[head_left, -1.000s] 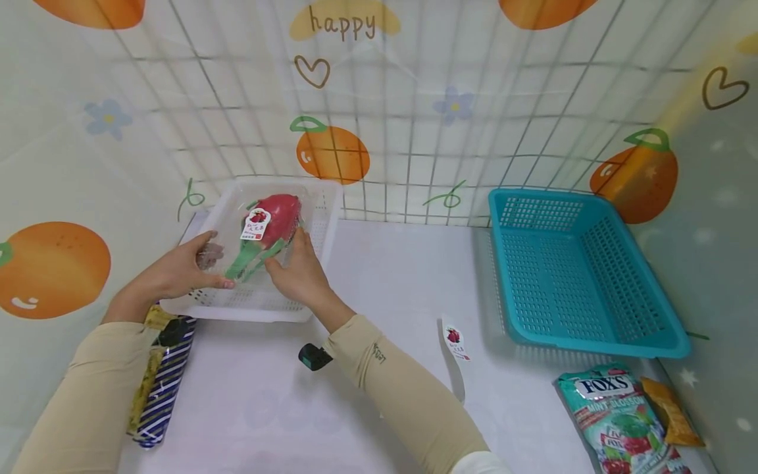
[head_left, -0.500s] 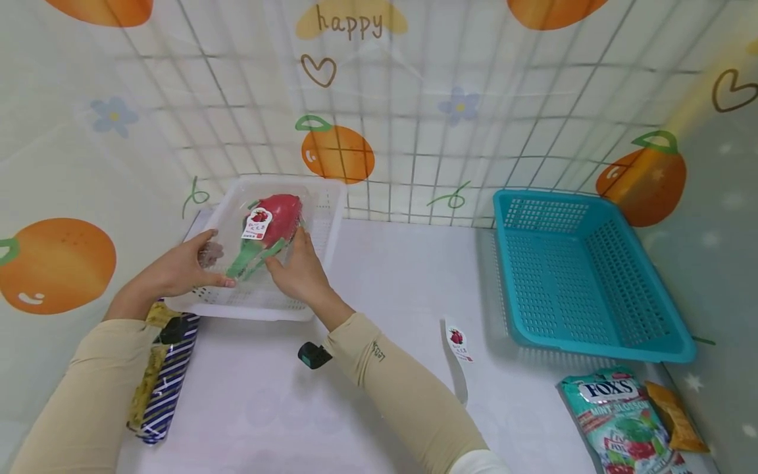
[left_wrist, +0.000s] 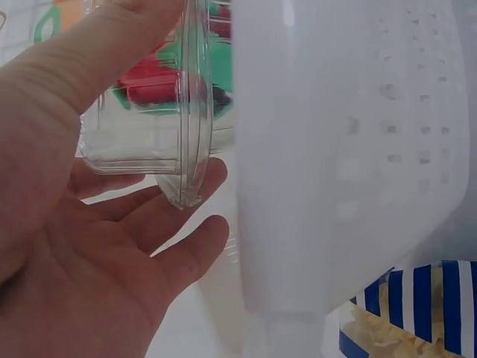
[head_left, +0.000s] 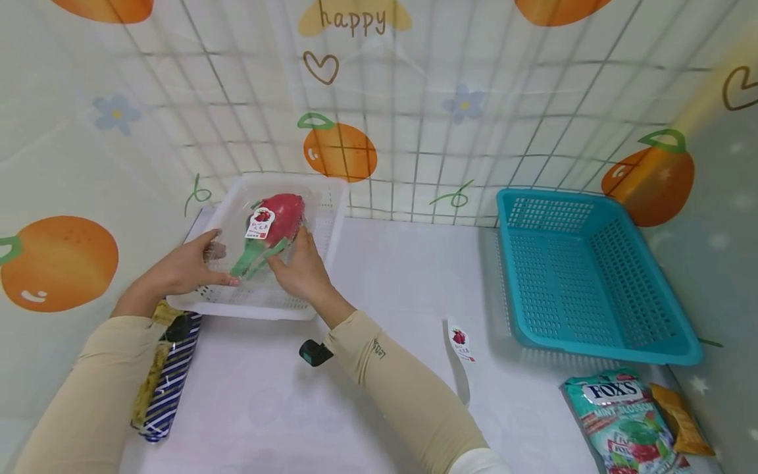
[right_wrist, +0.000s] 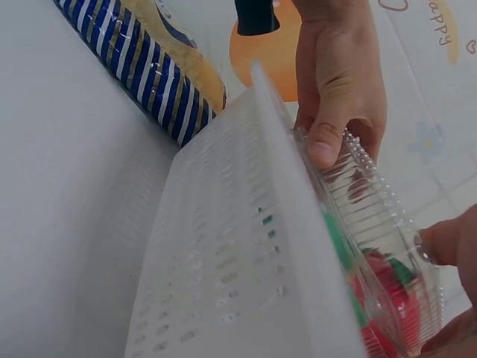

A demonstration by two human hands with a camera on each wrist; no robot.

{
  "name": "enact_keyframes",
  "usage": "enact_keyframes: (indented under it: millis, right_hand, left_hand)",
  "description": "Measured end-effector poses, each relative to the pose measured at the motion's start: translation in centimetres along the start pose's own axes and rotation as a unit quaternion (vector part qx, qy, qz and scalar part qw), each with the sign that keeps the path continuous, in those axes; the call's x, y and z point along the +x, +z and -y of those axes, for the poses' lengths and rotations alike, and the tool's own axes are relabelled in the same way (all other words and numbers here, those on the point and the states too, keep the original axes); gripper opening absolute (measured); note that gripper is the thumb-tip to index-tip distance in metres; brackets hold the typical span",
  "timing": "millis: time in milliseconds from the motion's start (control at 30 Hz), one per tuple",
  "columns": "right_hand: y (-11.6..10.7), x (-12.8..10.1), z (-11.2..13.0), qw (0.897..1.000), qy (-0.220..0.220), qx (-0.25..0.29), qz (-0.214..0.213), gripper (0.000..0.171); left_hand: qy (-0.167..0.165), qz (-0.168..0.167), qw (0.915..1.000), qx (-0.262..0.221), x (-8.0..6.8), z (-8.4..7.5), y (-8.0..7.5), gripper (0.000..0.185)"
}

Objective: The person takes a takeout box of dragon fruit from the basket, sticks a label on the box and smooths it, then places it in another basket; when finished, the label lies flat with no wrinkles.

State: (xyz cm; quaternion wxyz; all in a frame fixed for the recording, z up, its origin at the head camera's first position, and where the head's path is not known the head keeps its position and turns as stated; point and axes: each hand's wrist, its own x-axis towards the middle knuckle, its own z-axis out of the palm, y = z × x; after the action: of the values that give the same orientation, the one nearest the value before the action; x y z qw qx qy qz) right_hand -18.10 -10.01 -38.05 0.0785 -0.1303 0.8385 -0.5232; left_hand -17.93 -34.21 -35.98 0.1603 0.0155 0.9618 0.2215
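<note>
Held between both hands: a clear plastic clamshell (head_left: 260,240) with a red dragon fruit (head_left: 278,214) inside, poised over the white perforated basket (head_left: 322,227) at the far left of the table (head_left: 391,276). Left hand (head_left: 183,266) clasping the box's near-left end, thumb over the top edge and fingers spread beneath the rim, as the left wrist view shows. Right hand (head_left: 302,266) pinching the opposite, right side, thumb on the lid. Neither hand nearer than the other; box caught squarely in the middle, directly ahead of both palms. Long axis running from near-left to far-right, green leafy tips (head_left: 254,257) toward the wrists, red body pointing away at the back wall. Box tilted slightly, lower edge inside the basket's walls; whether touching the basket floor, impossible to tell. Ribbed transparent lid, white label (head_left: 260,222) with a small fruit picture on top. Elsewhere: a blue-striped packet (head_left: 168,385) lying just beside the basket's near-left corner, a teal basket (head_left: 586,276) well apart on the right, a loose label (head_left: 462,339) between the two baskets, and a green candy bag (head_left: 628,421) with an orange packet (head_left: 681,418) at the near-right edge.
</note>
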Motion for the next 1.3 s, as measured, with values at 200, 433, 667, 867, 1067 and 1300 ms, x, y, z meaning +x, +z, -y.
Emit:
enact_keyframes:
  millis: [200, 433, 667, 867, 1067, 1300]
  right_hand:
    - [0.17, 0.17, -0.18, 1.000, 0.013, -0.003, 0.002, 0.079]
    - [0.41, 0.52, -0.32, 1.000, 0.027, -0.006, 0.011, 0.081]
    - [0.59, 0.60, -0.19, 0.999, 0.030, -0.016, 0.010, 0.081]
    - [0.67, 0.66, -0.23, 0.999, 0.029, -0.022, 0.005, 0.081]
    - [0.78, 0.75, -0.22, 0.999, 0.030, -0.024, 0.004, 0.081]
    - [0.99, 0.77, -0.27, 1.000, 0.016, -0.026, -0.003, 0.080]
  left_hand:
    - [-0.006, 0.000, 1.0000, -0.002, 0.03, 0.17, 0.14, 0.130]
    - [-0.007, -0.001, 1.0000, -0.006, 0.08, 0.53, 0.30, 0.133]
    - [-0.010, -0.003, 0.9999, -0.009, -0.05, 0.45, 0.36, 0.130]
    - [-0.010, -0.007, 0.9999, -0.007, -0.07, 0.27, 0.28, 0.129]
    - [-0.009, -0.010, 0.9999, -0.001, 0.13, 0.48, 0.28, 0.131]
    - [-0.015, -0.005, 0.9999, 0.000, 0.11, 0.36, 0.33, 0.128]
